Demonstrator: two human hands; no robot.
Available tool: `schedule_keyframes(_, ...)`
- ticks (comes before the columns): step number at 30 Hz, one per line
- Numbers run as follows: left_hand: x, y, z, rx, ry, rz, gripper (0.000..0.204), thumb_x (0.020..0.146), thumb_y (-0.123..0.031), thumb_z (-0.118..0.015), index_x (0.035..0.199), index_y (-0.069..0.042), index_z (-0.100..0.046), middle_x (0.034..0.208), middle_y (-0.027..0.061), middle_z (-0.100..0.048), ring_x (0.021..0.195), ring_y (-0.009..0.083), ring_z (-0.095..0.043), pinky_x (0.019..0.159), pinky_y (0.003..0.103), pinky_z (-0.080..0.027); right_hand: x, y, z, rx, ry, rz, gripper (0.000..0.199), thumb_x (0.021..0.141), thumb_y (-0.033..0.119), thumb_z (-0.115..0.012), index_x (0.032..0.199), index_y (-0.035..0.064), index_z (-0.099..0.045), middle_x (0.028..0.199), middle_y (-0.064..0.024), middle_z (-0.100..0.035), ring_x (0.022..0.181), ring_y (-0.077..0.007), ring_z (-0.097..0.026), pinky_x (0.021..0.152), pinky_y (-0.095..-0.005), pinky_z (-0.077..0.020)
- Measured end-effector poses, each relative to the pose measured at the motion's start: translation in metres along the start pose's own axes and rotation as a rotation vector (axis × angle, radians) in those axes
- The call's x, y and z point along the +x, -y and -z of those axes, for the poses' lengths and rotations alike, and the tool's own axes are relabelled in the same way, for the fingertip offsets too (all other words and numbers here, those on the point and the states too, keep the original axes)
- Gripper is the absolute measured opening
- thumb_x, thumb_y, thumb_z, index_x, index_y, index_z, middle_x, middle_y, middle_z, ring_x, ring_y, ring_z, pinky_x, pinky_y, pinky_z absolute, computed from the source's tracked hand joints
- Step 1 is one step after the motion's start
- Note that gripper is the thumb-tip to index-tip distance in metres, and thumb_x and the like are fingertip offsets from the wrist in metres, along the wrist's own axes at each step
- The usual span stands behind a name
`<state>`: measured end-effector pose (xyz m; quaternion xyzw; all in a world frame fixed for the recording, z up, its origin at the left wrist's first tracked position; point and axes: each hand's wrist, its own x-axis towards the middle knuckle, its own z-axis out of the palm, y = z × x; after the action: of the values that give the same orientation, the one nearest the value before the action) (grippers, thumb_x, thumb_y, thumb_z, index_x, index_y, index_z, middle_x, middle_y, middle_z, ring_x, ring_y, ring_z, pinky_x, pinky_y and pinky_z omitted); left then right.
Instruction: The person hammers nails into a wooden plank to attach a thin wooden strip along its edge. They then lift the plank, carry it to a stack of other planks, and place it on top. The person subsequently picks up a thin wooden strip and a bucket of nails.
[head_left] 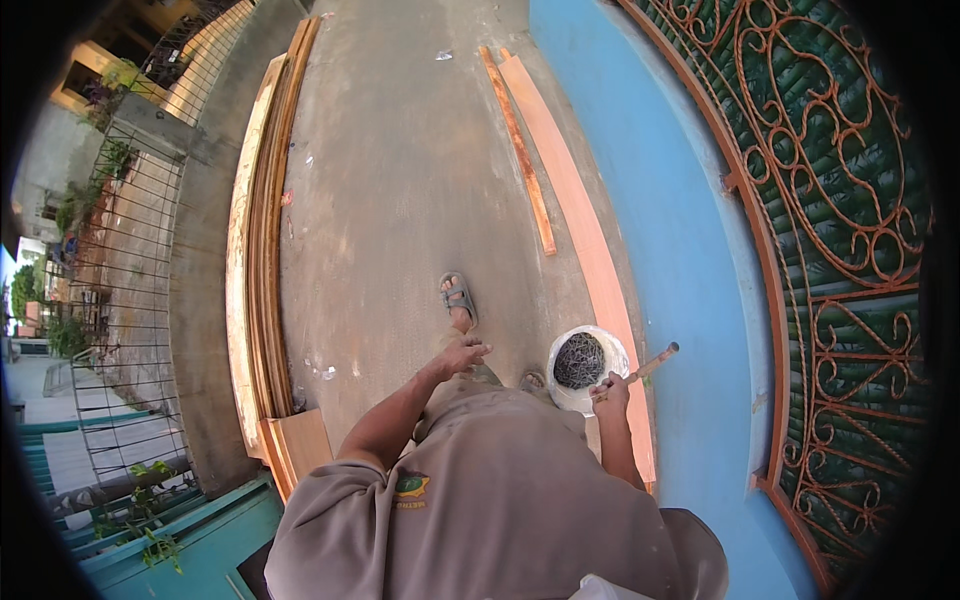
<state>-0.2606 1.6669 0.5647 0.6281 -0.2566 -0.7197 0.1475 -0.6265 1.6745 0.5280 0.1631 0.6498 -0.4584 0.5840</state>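
Note:
My left hand (462, 357) hangs in front of my body with its fingers stretched out, holding nothing. My right hand (610, 393) is closed around a brown stick-like handle (650, 366), whose darker round end points out to the right. Whatever head or tip it has at the other end is hidden. At the same hand is a white bucket (622, 350), with a heap of thin dark nails (580, 361) inside. Whether my fingers also grip the bucket's rim or handle, I cannot tell.
Stacked long wooden boards (262, 230) lie along the left wall. A pink-brown board (575, 190) and a narrow wooden strip (520, 150) lie by the blue wall (660, 180) on the right. Above that wall is a rust-coloured iron grille (830, 170). My sandalled foot (457, 295) is on the concrete.

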Motion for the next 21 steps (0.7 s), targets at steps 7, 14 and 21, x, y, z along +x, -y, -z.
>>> schedule_keyframes(7,0.05,-0.016,0.323,-0.401,-0.546,0.099,0.038,0.089,-0.032,-0.059,0.111,-0.001,-0.058,0.104,0.0138,-0.065,0.095,0.0238,-0.063,0.079,0.04,-0.049,0.077,-0.007,-0.096,-0.307,-0.358,0.074,0.017,0.085,0.019,-0.061,0.078,0.009,-0.05,0.065,-0.0013,-0.045,0.041,-0.0155,-0.039,0.037,-0.0306,-0.0325)
schedule_keyframes(14,0.121,-0.19,0.496,-0.355,-0.521,-0.071,0.032,0.09,-0.027,-0.058,0.108,-0.002,-0.059,0.106,0.0117,-0.064,0.098,0.0241,-0.062,0.079,0.039,-0.048,0.057,-0.006,-0.236,-0.663,-0.502,0.2,0.032,0.085,0.029,-0.066,0.066,0.0107,-0.048,0.048,0.0008,-0.041,0.032,-0.0141,-0.038,0.03,-0.0314,-0.0294)
schedule_keyframes(21,0.269,-0.431,0.517,0.206,-0.047,-0.132,0.057,0.086,-0.035,-0.064,0.127,0.001,-0.048,0.119,0.0156,-0.058,0.112,0.0286,-0.056,0.089,0.044,-0.047,0.064,-0.023,-0.36,-0.595,-0.547,0.079,0.03,0.082,0.027,-0.07,0.072,0.0083,-0.049,0.046,0.002,-0.038,0.03,-0.0142,-0.035,0.029,-0.0303,-0.0279)
